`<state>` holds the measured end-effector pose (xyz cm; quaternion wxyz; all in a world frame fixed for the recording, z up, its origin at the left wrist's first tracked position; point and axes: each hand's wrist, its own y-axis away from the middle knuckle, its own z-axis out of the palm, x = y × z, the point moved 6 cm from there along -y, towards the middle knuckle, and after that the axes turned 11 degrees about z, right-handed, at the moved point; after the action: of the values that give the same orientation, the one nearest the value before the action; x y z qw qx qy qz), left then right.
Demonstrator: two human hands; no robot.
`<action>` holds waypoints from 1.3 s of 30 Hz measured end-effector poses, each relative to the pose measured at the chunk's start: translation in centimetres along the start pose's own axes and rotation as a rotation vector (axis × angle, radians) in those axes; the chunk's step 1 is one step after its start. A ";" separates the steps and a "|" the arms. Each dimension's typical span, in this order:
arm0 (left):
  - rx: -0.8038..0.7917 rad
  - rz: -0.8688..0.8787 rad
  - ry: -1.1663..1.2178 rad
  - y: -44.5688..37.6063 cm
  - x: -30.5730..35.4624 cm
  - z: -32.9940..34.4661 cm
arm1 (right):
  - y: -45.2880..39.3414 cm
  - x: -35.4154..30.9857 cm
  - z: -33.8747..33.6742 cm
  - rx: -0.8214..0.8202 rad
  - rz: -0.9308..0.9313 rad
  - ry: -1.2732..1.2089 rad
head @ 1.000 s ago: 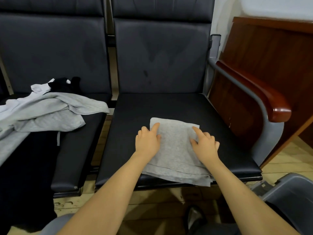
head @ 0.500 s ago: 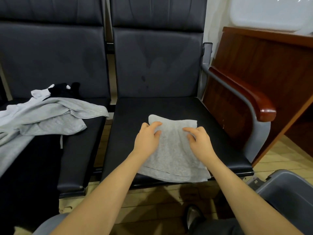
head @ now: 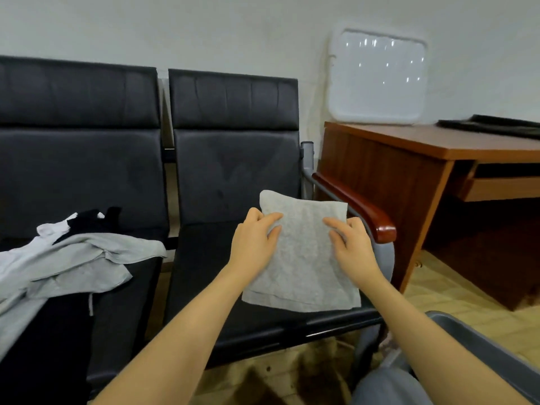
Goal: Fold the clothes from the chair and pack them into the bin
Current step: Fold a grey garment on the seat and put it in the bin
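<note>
L hand point(head: 253, 244) & R hand point(head: 352, 249) hold the folded grey cloth point(head: 304, 258) by its sides above the right chair seat point(head: 204, 276), fingers curled round its edges. Unfolded clothes point(head: 73, 258) lie on left seat; bin point(head: 491, 355) at lower right.

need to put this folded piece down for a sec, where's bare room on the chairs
The right chair seat is bare black cushion left of the folded grey cloth, which both hands hold: left hand, right hand. The left chair seat is crowded by the clothes pile; only its right strip shows bare.
</note>
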<state>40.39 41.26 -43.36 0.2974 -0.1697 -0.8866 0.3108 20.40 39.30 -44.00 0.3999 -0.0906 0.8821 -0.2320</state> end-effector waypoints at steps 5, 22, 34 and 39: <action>-0.077 0.144 -0.009 -2.3 4.7 4.7 | 0.6 4.4 -5.5 0.108 0.004 0.090; -0.596 0.456 0.179 1.1 22.4 38.6 | 13.5 34.0 -21.0 0.172 0.569 0.501; -1.112 0.377 0.323 17.5 28.1 57.4 | 29.4 48.0 -21.6 -0.118 1.001 0.673; -1.195 0.281 0.394 22.5 28.9 62.0 | 34.0 52.9 -20.5 -0.219 1.237 0.676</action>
<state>-18.36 44.27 -84.88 0.2652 -0.4743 -0.8052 -0.2374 -29.12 57.74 -83.74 0.1514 0.4638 0.8657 0.1120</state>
